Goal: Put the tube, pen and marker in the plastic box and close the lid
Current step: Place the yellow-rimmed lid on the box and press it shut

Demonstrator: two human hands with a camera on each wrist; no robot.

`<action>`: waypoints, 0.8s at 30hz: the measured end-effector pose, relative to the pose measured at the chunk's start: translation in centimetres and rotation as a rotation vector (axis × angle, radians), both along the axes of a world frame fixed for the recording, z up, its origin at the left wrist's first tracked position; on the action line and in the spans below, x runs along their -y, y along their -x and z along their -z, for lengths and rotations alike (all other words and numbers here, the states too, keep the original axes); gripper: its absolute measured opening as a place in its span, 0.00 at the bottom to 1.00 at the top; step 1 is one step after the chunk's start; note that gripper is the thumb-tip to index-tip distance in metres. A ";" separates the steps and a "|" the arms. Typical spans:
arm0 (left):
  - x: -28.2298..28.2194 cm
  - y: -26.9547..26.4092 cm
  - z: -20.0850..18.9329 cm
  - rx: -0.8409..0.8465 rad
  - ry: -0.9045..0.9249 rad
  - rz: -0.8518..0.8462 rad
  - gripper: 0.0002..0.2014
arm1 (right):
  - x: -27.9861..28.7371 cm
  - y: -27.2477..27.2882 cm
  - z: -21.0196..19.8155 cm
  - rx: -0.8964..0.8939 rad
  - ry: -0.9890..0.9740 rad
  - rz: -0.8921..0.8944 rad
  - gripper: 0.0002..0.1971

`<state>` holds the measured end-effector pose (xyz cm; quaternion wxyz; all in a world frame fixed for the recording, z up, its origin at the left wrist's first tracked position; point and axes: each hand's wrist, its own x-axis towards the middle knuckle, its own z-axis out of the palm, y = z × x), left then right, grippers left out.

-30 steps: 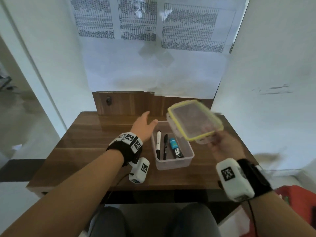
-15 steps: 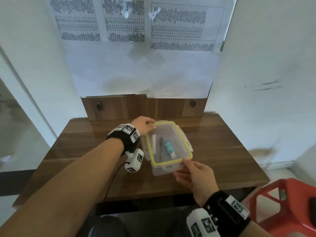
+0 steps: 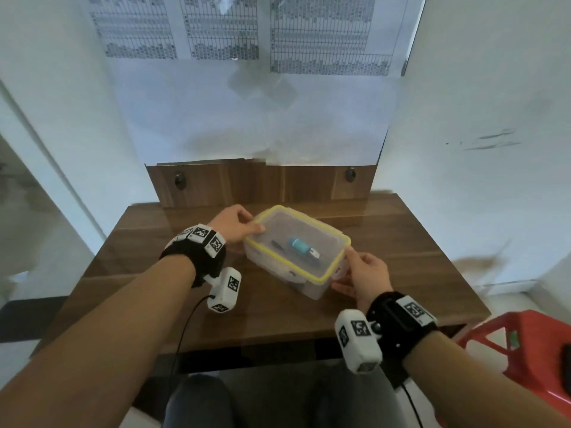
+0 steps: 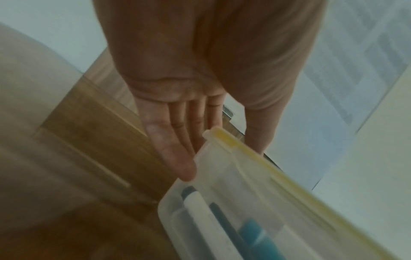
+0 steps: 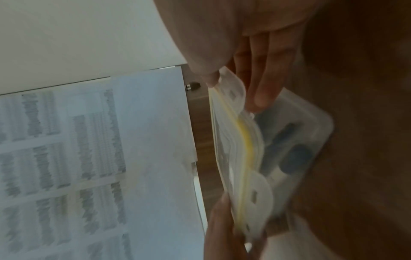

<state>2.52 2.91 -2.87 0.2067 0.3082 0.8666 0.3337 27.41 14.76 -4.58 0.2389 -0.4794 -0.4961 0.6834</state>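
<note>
plastic box [image 3: 309, 285] under one lid [image 3: 296, 242] holds one tube [image 3: 301, 247], one pen [image 4: 227, 227], one marker [image 4: 206, 216]; both hands' fingers [image 3: 350, 253] pinch its edges.

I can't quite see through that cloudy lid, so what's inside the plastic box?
Through the lid of the plastic box show a teal-capped tube, a dark pen and a white marker. The lid blurs their labels and their far ends.

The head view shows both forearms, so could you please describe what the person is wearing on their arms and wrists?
Both forearms are bare, with no sleeves. Each wrist carries a black strap with white blocks printed with black square markers, plus a white camera pod bearing similar markers: left strap, right strap. A thin black cable trails from each pod.
</note>
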 end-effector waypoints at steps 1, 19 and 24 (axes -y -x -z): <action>0.8 -0.3 0.2 0.021 -0.017 0.005 0.28 | -0.8 0.8 -0.2 0.041 -0.045 0.006 0.13; 2.4 -4.2 1.2 0.154 -0.270 -0.336 0.29 | -2.4 4.0 -1.3 0.222 -0.658 -0.477 0.29; 1.5 -5.0 1.9 0.115 -0.163 -0.312 0.30 | -1.8 4.2 -0.4 0.213 -0.656 -0.494 0.29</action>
